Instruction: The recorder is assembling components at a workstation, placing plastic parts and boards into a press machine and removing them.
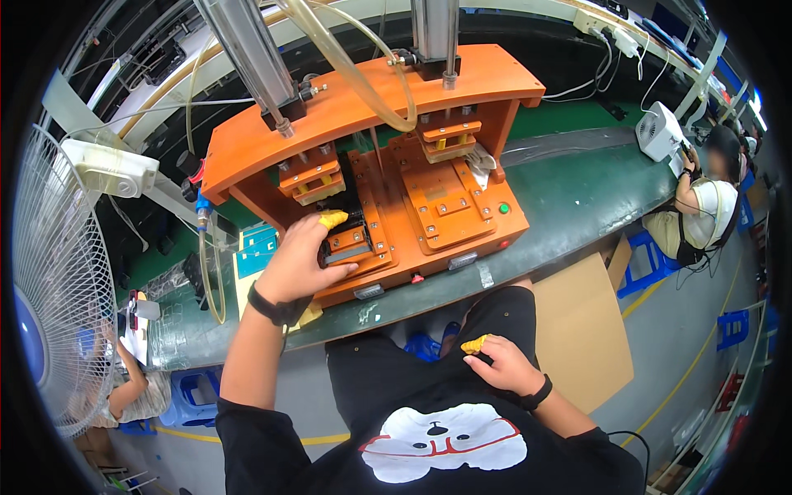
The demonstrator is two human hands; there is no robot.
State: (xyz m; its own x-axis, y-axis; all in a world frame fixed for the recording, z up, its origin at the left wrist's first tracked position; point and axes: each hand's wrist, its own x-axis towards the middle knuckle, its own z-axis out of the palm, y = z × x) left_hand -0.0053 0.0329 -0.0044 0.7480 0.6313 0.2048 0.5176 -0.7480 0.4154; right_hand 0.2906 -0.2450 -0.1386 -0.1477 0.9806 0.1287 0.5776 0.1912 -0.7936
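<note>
An orange two-station press (450, 202) stands on the bench before me. My left hand (301, 256) reaches into its left station, thumb and forefinger apart, with a yellow cover on a fingertip. Those fingers lie over a black frame-like part (350, 252) in the left fixture; I cannot tell how firmly they touch it. Above them hangs the left press head (313, 180). My right hand (507, 367) rests by my right thigh, fingers loosely bent and apart, a yellow cover on one fingertip. Nothing shows in it. Both wrists wear black bands.
Two metal cylinders (435, 33) and a clear hose (363, 74) rise above the press. A green button (504, 209) sits on its right side. A large fan (62, 280) stands at left. Brown cardboard (582, 330) lies at right. Other people sit at both sides.
</note>
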